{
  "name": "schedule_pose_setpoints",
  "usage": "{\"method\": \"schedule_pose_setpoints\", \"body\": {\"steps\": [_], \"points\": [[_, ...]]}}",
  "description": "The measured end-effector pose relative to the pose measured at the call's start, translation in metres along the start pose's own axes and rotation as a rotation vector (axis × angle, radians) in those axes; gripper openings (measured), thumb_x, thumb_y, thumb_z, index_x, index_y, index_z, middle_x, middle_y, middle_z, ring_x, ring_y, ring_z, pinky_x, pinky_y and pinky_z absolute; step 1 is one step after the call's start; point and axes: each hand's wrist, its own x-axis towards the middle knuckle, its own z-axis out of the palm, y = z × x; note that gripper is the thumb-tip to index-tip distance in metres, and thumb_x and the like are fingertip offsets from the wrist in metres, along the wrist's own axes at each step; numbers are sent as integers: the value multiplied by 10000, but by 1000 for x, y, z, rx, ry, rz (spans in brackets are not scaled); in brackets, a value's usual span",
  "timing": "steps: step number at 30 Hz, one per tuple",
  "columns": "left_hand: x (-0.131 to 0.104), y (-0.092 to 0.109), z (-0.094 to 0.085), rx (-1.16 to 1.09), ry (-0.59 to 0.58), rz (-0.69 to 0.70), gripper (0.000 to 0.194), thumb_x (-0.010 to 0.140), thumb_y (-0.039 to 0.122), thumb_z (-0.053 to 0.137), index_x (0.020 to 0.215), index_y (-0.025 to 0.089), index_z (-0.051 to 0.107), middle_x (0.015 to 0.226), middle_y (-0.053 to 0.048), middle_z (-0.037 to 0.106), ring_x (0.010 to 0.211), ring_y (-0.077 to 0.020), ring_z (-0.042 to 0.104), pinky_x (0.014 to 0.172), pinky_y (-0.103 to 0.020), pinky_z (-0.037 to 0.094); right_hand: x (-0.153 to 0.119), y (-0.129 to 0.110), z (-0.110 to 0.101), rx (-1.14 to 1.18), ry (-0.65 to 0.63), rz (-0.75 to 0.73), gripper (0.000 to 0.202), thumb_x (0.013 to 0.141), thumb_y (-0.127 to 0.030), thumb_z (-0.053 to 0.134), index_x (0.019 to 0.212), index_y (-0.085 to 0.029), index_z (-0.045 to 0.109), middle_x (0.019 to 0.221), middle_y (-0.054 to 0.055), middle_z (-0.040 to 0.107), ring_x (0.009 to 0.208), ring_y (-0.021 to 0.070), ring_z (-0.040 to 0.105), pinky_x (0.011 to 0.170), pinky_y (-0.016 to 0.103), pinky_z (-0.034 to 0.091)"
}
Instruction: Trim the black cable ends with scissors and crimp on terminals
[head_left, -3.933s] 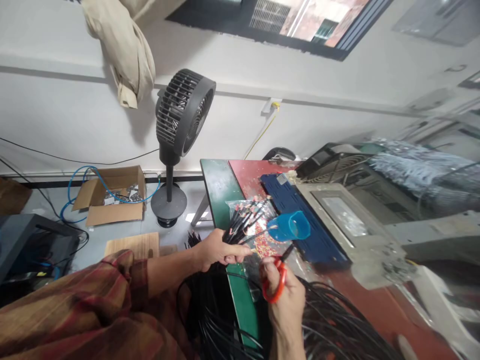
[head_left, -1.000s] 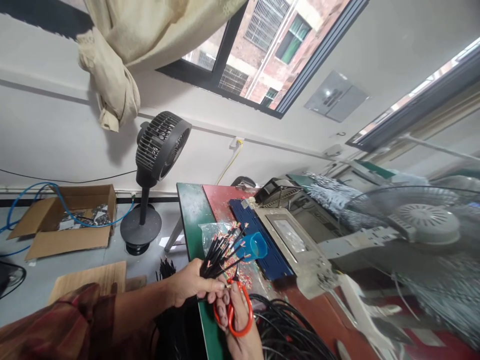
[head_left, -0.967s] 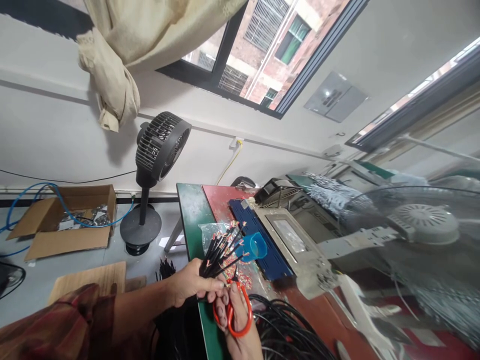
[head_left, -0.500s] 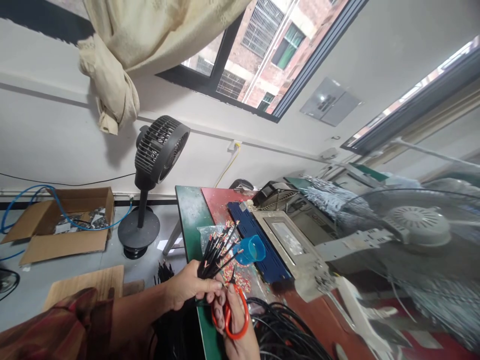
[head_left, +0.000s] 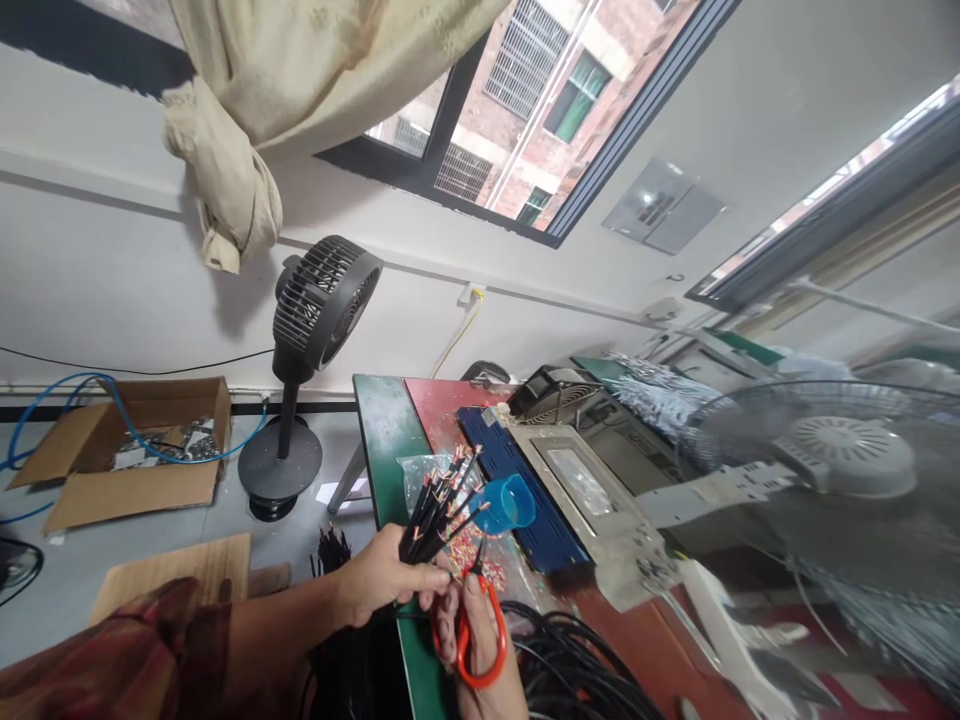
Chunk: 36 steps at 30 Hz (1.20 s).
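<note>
My left hand (head_left: 381, 572) is closed around a bundle of black cables (head_left: 429, 518). Their upper ends fan out and show short coloured inner wires. Close beside it, my right hand (head_left: 477, 625) grips scissors with orange-red handles (head_left: 496, 652), the fingers through the loops and the dark blades pointing up. The two hands nearly meet at the fingertips, and whether they pinch a single wire there cannot be made out. Just past the bundle a translucent blue cup (head_left: 514, 502) lies tilted. Small red and yellow wire scraps (head_left: 495, 573) are scattered on clear plastic beneath.
Coiled black cable (head_left: 581, 660) lies right of my right hand. Behind the cup are a blue panel (head_left: 546, 548) and a beige machine (head_left: 574, 475). A large fan (head_left: 847, 450) stands at right, a dark fan (head_left: 319, 310) at left, near an open cardboard box (head_left: 142, 490).
Both hands have shifted very slightly right and down in the picture, along with the whole scene. The grips on the cables and scissors look the same.
</note>
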Motion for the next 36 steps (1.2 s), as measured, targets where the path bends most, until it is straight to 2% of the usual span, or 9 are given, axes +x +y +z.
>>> {"method": "schedule_pose_setpoints", "body": {"steps": [3,7,11,15,19,29,32,34,36], "points": [[0,1,0,19,-9,19,390,601,458,703,749,105,628,484,33,517,407,-51,354,413,-196,216,0,-1,-1,25,1,76,364,733,-518,643,626,-180,562,518,-27,509,446,79,411,435,196,334],[0,-1,0,21,-3,30,402,615,461,698,780,100,633,490,41,514,405,-42,348,410,-185,217,1,-2,-1,-39,-27,26,392,679,-501,699,545,-171,536,445,-38,476,400,64,381,411,186,289],[0,-8,-2,24,-26,57,396,620,458,706,769,97,642,504,30,523,424,-51,383,412,-185,228,4,-1,1,-83,50,-10,390,626,-490,739,526,-179,527,413,-45,464,382,78,391,394,198,281],[0,-10,-3,29,-18,71,379,614,446,715,741,96,643,514,26,528,434,-54,395,425,-187,246,2,-2,2,-84,113,-42,390,651,-495,716,532,-179,519,416,-51,464,387,79,395,402,199,296],[1,-7,-4,21,5,43,363,621,414,709,782,98,634,498,30,527,425,-52,381,412,-184,214,1,-3,1,-36,83,-29,416,703,-512,667,522,-175,503,435,-45,468,403,68,390,415,185,298],[1,-4,-4,-5,50,-17,319,582,363,734,741,111,620,513,64,475,438,-40,325,422,-190,214,6,-1,0,-117,113,-38,436,674,-514,689,475,-180,492,393,-42,455,378,75,390,397,196,293],[1,-2,-5,-46,85,-33,288,579,341,733,720,115,625,516,60,477,434,-41,323,425,-195,217,4,-2,0,-329,273,-216,348,644,-481,725,528,-178,599,434,-16,525,395,99,436,413,217,324],[1,-1,-6,-122,116,-75,261,571,320,731,699,123,618,517,46,503,424,-45,336,424,-197,224,3,0,1,-502,346,-503,207,624,-387,764,637,-193,696,549,23,609,496,142,517,513,247,393],[2,0,-7,-237,155,-157,253,545,287,734,702,133,607,526,32,531,422,-56,372,423,-197,241,1,8,1,-650,293,-804,124,692,-320,719,777,-233,745,653,51,646,596,176,550,624,283,413]]}}
